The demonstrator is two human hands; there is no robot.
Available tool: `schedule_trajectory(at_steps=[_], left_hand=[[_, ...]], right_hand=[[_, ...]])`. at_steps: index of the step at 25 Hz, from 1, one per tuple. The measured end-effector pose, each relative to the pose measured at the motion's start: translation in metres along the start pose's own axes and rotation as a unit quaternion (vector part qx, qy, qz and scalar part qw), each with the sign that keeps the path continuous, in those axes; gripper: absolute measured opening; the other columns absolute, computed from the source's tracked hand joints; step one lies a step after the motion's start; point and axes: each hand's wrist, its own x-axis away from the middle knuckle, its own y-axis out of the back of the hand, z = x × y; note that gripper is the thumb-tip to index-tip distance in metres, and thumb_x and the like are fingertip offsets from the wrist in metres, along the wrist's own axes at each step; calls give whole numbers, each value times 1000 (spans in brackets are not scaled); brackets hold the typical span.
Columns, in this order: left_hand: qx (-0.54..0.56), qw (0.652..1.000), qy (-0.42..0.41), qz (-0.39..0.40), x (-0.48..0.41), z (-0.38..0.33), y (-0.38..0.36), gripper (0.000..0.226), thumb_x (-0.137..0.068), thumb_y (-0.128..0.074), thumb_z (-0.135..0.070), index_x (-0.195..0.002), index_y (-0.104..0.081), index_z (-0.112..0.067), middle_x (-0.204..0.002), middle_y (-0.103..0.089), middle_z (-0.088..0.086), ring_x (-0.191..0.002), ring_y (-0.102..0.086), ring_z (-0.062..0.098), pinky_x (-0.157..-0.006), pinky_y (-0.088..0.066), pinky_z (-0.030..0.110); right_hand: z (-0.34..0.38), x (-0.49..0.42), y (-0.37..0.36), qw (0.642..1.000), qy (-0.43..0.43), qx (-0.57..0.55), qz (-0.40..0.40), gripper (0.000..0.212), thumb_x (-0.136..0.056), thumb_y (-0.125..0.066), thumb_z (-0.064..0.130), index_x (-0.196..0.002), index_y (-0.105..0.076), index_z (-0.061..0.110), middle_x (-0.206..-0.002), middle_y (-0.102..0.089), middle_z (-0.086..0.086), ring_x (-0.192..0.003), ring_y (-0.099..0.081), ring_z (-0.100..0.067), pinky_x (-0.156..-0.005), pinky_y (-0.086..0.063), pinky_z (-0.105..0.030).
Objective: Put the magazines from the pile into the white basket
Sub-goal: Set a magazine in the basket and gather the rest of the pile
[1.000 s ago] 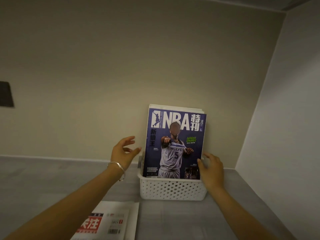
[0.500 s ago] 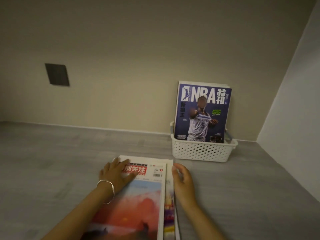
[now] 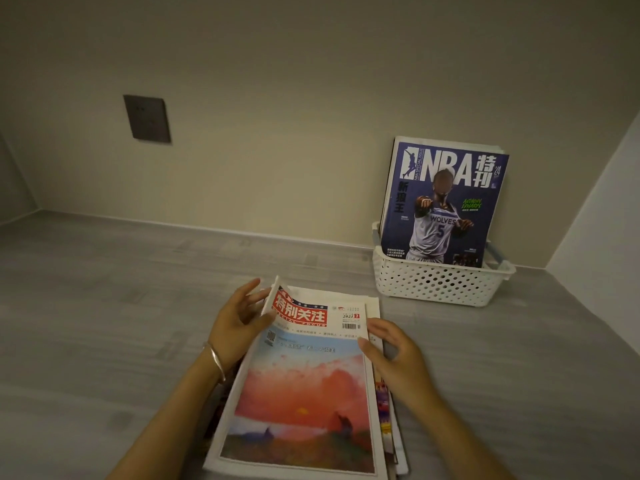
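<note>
A pile of magazines (image 3: 388, 420) lies on the grey surface in front of me. Its top magazine (image 3: 304, 386) has a red title block and a sunset picture. My left hand (image 3: 239, 320) grips that magazine's upper left corner, which is lifted off the pile. My right hand (image 3: 391, 355) rests with spread fingers on its right edge. The white basket (image 3: 440, 282) stands at the back right near the wall. Magazines stand upright in it, a blue NBA magazine (image 3: 443, 202) in front.
A dark wall plate (image 3: 147, 118) is on the back wall at the left. A side wall (image 3: 602, 216) closes the space just right of the basket. The grey surface (image 3: 121, 306) stretches left of the pile.
Both hands came back from the basket to the pile. Since half a second ago the left hand has lifted the top magazine's upper left corner, and the right hand has moved onto its right edge.
</note>
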Motion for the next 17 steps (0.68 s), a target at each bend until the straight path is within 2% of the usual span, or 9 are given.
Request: schedule_trajectory(at_steps=[2, 4, 7, 8, 10, 12, 14, 17], left_hand=[[9, 998, 21, 57, 1, -6, -5, 30, -87, -55, -7, -117, -55, -14, -109, -65, 4, -101, -63, 23, -76, -54, 24], [8, 994, 32, 108, 6, -9, -10, 21, -91, -49, -11, -109, -61, -14, -107, -68, 6, -96, -67, 20, -71, -57, 22], [105, 990, 34, 87, 10, -13, -13, 25, -91, -48, -14, -114, -60, -11, -106, -69, 8, -90, -70, 21, -68, -59, 28], [143, 986, 35, 78, 10, -16, -13, 26, -91, -48, -14, -114, -60, -12, -105, -71, 7, -90, -70, 23, -69, -59, 30], [188, 980, 38, 58, 10, -22, -17, 24, -89, -51, -16, -111, -62, -15, -100, -73, 5, -87, -70, 23, -67, -60, 31], [190, 980, 46, 31, 10, -27, -23, 24, -88, -54, -19, -109, -64, -14, -97, -74, 6, -85, -71, 24, -66, -60, 32], [168, 984, 47, 30, 9, -34, -30, 26, -86, -56, -24, -109, -64, -13, -98, -73, 9, -85, -70, 27, -68, -60, 34], [105, 989, 11, 108, 1, -56, -45, 26, -82, -59, -28, -106, -65, -17, -95, -74, 5, -83, -71, 24, -63, -59, 30]], right_hand=[[-1, 0, 0, 1000, 3, -2, -2, 43, -80, -70, 21, -120, -54, 27, -112, -58, 19, -100, -52, 10, -68, -47, -1], [-1, -1, 1, 1000, 9, -6, -8, 46, -78, -72, 19, -120, -53, 26, -116, -59, 14, -101, -52, 12, -69, -47, -1], [1, 0, 2, 999, 26, -46, -6, 53, -76, -74, 17, -120, -48, 31, -113, -57, 26, -98, -54, 18, -69, -49, -4], [2, 1, 3, 997, 28, -70, -7, 51, -76, -73, 18, -118, -48, 33, -111, -58, 28, -98, -56, 16, -68, -50, -6], [5, 0, 6, 993, 21, -114, -3, 35, -78, -71, 19, -108, -59, 31, -104, -70, 17, -96, -66, 1, -66, -53, -12], [10, -1, 11, 989, 17, -148, -1, 19, -80, -67, 18, -97, -66, 27, -95, -76, 6, -89, -71, -12, -64, -55, -16], [19, -1, 18, 983, 18, -183, -29, 17, -81, -65, 17, -98, -68, 21, -91, -76, 3, -84, -72, -17, -62, -58, -24], [42, -10, 44, 973, 52, -198, -103, 16, -81, -64, 20, -95, -68, 27, -88, -76, 5, -79, -73, -15, -61, -60, -29]])
